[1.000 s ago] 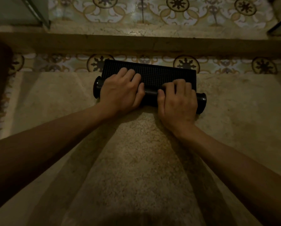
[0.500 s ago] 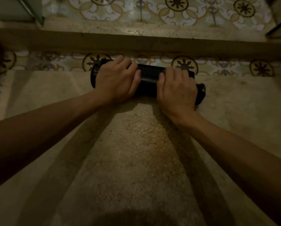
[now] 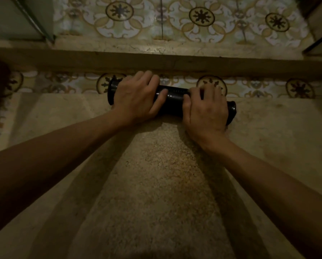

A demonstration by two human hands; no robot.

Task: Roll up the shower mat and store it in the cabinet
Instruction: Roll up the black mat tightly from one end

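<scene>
The shower mat (image 3: 175,99) is a black roll, a tight cylinder lying crosswise on the floor (image 3: 156,184), its left end over a strip of patterned tile (image 3: 298,88) and its right end on plain stone. The bare part between the hands shows a glossy surface dotted with rows of small holes or studs; which of the two cannot be told in the dim light. Both round ends stick out past the hands, the right one sitting a little nearer the person than the left.

The left hand (image 3: 136,98) lies over the left half of the roll, fingers curled across the top and thumb along the near side, its grip closed on the mat. The right hand (image 3: 206,109) covers the right half the same way, fingers bent over the far side, also gripping it.

The floor near the person is rough, speckled beige stone. Beyond the tile strip runs a low, plain stone curb (image 3: 156,61), and behind it more tile with round floral medallions in yellow and grey.
</scene>
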